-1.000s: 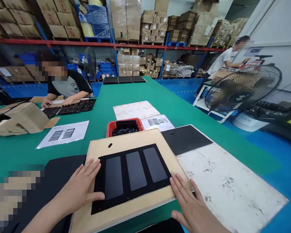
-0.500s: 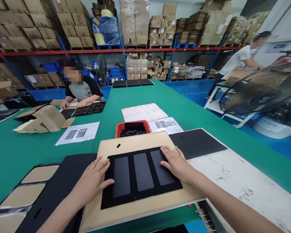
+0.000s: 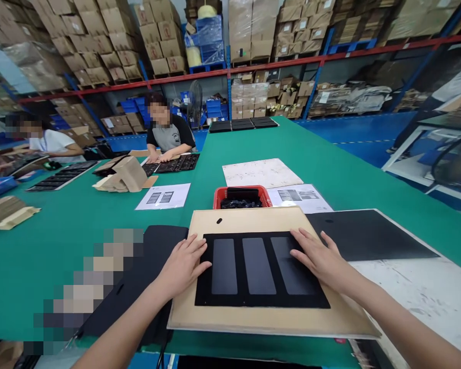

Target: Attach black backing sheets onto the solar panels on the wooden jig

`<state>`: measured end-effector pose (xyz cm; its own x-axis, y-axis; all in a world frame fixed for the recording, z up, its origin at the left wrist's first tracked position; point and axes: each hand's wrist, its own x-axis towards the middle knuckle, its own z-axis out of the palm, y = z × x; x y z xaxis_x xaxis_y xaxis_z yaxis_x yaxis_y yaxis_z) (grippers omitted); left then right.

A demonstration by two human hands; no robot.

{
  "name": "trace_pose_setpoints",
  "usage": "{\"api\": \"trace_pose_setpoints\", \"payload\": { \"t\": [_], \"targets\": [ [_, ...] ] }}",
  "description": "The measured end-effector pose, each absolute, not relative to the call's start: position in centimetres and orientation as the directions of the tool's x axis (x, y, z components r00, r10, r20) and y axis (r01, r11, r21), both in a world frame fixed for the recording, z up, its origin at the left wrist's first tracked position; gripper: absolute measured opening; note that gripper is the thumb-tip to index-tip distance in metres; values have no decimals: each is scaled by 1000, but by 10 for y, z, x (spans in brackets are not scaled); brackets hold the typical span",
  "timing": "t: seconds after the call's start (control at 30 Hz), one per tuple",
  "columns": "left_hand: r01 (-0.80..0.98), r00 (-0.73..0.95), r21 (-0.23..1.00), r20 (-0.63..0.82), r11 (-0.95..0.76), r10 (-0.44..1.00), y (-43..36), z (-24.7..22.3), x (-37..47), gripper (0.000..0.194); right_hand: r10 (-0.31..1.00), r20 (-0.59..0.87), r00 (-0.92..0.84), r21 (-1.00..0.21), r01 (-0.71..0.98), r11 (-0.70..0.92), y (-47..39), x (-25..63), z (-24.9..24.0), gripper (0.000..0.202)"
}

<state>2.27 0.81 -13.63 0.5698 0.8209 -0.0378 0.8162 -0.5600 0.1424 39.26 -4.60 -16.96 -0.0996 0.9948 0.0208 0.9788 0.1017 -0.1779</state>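
Observation:
A black panel (image 3: 256,269) with three greyish, glossy rectangular windows lies flat on a tan board (image 3: 253,218). My left hand (image 3: 184,262) rests at the panel's left edge, fingers stretched out, holding nothing. On the other side, my right hand (image 3: 322,256) lies spread over the panel's right window and upper right edge. Near the board's upper left corner is a small black oval (image 3: 219,221); whether it is a hole or a loose piece I cannot tell. A dark sheet (image 3: 138,287) lies left of the board, partly behind my left forearm.
A red basket (image 3: 243,197) of small black pieces stands beyond the board. Printed sheets (image 3: 163,197) flank it. To the right, a black sheet (image 3: 372,233) lies on a white, stained board (image 3: 418,287). Two co-workers (image 3: 171,136) sit across the green table (image 3: 169,220).
My view has turned left, so the table and shelves sit further right and a second seated co-worker shows at left. Both hands stay on the panel, nearly unchanged.

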Motion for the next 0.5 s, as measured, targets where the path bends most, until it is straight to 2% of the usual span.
{"api": "trace_pose_setpoints", "payload": {
  "t": [0.07,0.17,0.33,0.5],
  "targets": [
    [806,580,134,20,-577,814,8,-139,23,41,993,37,-112,-177,977,116,-47,392,-168,68],
    [801,580,162,28,-576,814,8,-141,22,36,988,75,-135,-182,972,146,-51,393,-166,67],
    [804,569,143,95,-577,817,5,-142,21,40,976,167,-138,-186,968,169,-59,399,-167,66],
    [805,549,211,86,-554,831,4,-146,9,37,962,235,-143,-221,955,196,-69,408,-170,60]
  ]
}}
